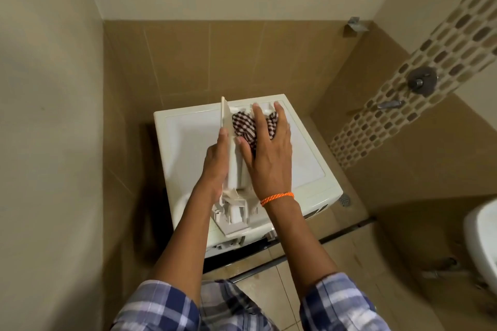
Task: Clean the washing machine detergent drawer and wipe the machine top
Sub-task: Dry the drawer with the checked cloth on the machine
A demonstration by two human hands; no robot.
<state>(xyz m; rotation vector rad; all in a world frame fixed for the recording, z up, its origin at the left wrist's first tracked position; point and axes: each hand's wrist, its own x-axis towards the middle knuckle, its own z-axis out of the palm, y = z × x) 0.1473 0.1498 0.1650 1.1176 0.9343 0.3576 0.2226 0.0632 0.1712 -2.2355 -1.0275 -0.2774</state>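
One washing machine (304,158), one drawer (235,169), one cloth (243,126) (checked), two hands.

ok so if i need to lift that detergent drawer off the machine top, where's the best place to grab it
Grip the long side wall of the detergent drawer near the middle, coming from its left, much as the left hand holds it now. The drawer lies lengthwise on the washing machine top, its tall front panel standing at the far end, and the striped cloth under the right hand fills that end.

Dim, warm, even indoor light; soft shadow left of white washing machine top (188,142). Slight overall softness, strong wide-angle bending at edges, no glare.
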